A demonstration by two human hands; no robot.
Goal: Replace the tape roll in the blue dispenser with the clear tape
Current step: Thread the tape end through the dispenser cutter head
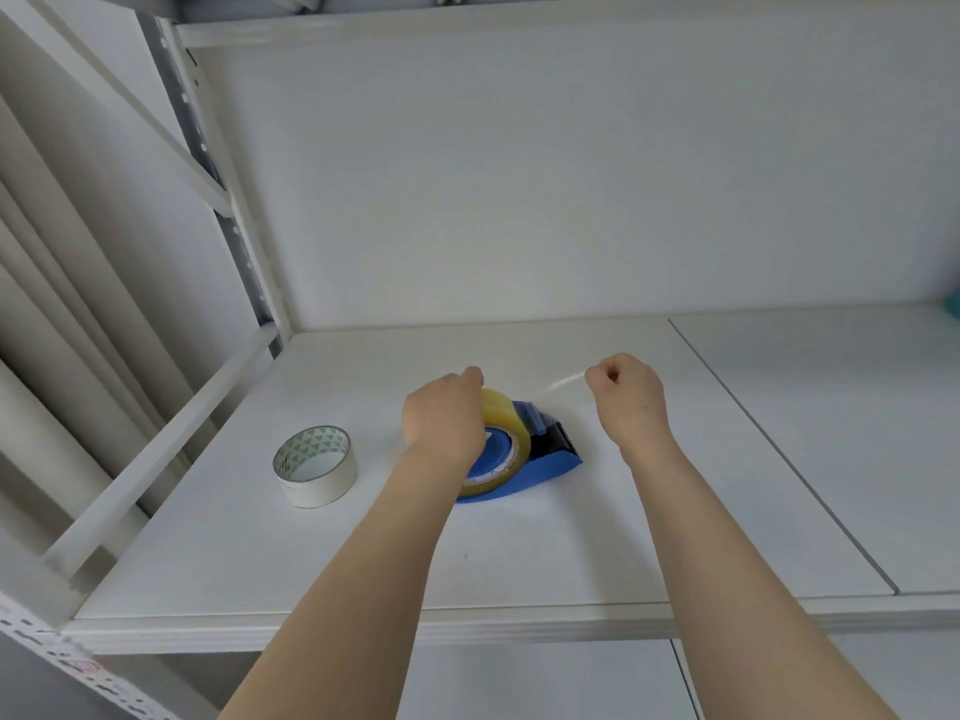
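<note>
Head view showed your left hand clamped over the top and near side of the clear tape roll, fingers curled round it and pressing it down. The roll already sat on the hub of the blue dispenser, which lay on the white shelf about midway between its back and front edges, cutter end pointing toward the right. Your right hand was raised above and right of the dispenser, fingers pinched shut on the free end of a thin strip of tape that stretched back toward the roll; the strip was faint and its far end could not be traced exactly. The white roll, apparently the one taken out, lay on its side well clear toward the shelf's left edge. Judging from this, you had done the swap itself: old roll out, clear roll seated. What seemed left was feeding that strip under the guide and onto the toothed blade, then letting go with both hands.
</note>
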